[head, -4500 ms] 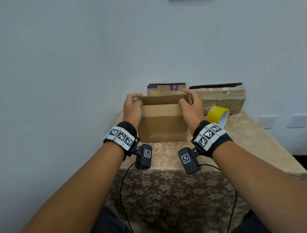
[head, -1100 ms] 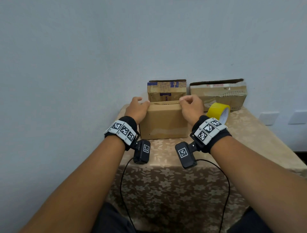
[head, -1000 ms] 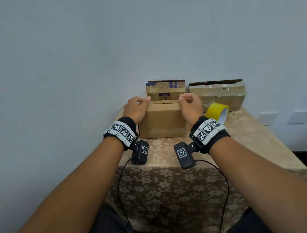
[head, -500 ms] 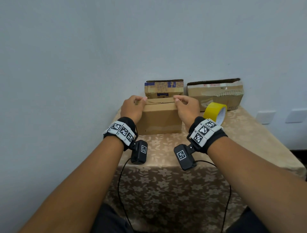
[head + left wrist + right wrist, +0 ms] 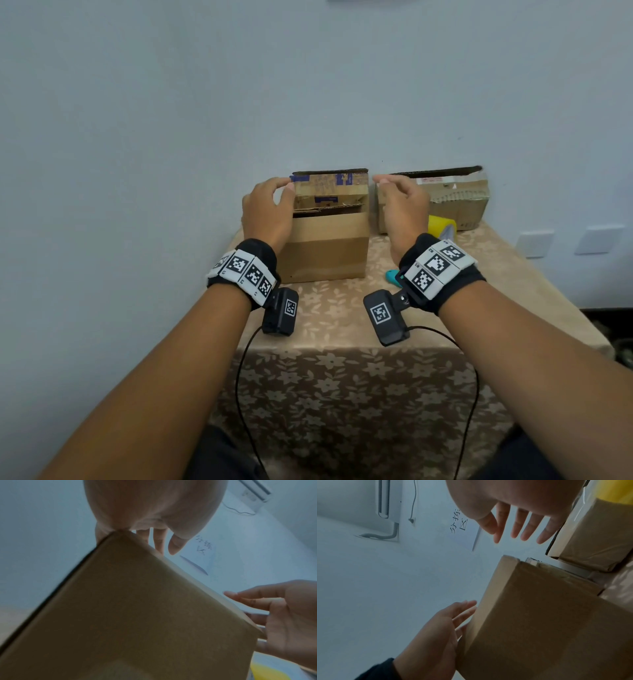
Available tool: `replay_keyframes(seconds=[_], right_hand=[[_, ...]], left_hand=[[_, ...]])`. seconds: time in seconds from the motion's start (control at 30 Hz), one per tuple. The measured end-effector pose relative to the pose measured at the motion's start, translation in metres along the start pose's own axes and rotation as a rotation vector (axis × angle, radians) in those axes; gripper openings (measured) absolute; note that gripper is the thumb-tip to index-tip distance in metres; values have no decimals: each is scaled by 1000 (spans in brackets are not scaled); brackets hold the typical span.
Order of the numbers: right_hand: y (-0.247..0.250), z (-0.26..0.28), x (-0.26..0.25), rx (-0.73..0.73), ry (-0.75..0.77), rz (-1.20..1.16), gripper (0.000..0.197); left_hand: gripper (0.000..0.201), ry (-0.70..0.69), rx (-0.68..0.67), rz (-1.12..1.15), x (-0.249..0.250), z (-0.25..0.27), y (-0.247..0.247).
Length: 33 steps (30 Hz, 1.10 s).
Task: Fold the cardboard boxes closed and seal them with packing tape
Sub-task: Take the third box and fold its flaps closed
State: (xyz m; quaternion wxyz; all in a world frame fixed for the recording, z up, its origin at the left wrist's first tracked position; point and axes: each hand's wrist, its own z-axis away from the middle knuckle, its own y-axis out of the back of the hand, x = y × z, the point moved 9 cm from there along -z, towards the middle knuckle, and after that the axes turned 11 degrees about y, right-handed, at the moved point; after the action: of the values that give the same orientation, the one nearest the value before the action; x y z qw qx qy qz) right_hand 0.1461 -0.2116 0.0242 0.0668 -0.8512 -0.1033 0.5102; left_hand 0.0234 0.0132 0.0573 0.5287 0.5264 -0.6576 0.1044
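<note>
**Inspector:** Report by view. Head camera first.

**Operator:** The near box point(image 5: 323, 245) stands on the desk point(image 5: 342, 308) in front of me, with two more boxes against the wall: the labelled box point(image 5: 330, 186) directly behind it and the wide box point(image 5: 455, 197) to the right. My left hand point(image 5: 265, 214) sits at the near box's upper left corner. My right hand point(image 5: 404, 205) hovers off its right side, clear of the cardboard. A dark gap shows along the top, so I judge the flaps folded down but unsealed. The yellow tape roll point(image 5: 442, 228) lies just behind my right wrist.

**Inspector:** Left wrist view?

**Operator:** Left fingers point(image 5: 159, 540) extend loosely past the box corner, gripping nothing. The right hand shows opposite, also spread.

**Inspector:** Right wrist view?

**Operator:** Right fingers point(image 5: 520, 526) are straight and splayed in open air, holding nothing. The left palm lies flat against the box's side.

**Inspector:** Step in hand?

**Operator:** Folding looks finished; sealing is not begun. Next I should keep the left hand pressing the flaps shut while the right reaches back for the tape.
</note>
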Motion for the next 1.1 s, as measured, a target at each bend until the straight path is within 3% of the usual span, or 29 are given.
replay_keyframes(seconds=[0.23, 0.37, 0.47, 0.57, 0.63, 0.7, 0.8, 0.93, 1.1], right_hand=[[43, -9, -8, 136, 35, -22, 24], [69, -12, -4, 206, 23, 18, 20], [87, -14, 10, 244, -53, 89, 17], [99, -12, 29, 248, -203, 150, 17], [101, -9, 39, 214, -289, 146, 29], [100, -6, 46, 176, -329, 146, 46], [99, -6, 56, 131, -368, 185, 57], [93, -2, 59, 88, -385, 201, 64], [83, 0, 52, 43, -334, 151, 56]], left_hand=[[17, -272, 34, -151, 64, 18, -21], [18, -360, -146, -335, 77, 32, -55], [44, -288, -310, -374, 59, 37, -74], [84, -291, -367, -543, 49, 35, -84], [103, -289, -397, -648, 46, 31, -89], [88, -344, -381, -711, 46, 29, -92], [72, -415, -396, -696, 43, 28, -96], [72, -421, -427, -645, 37, 28, -99], [79, -413, -404, -602, 43, 33, -98]])
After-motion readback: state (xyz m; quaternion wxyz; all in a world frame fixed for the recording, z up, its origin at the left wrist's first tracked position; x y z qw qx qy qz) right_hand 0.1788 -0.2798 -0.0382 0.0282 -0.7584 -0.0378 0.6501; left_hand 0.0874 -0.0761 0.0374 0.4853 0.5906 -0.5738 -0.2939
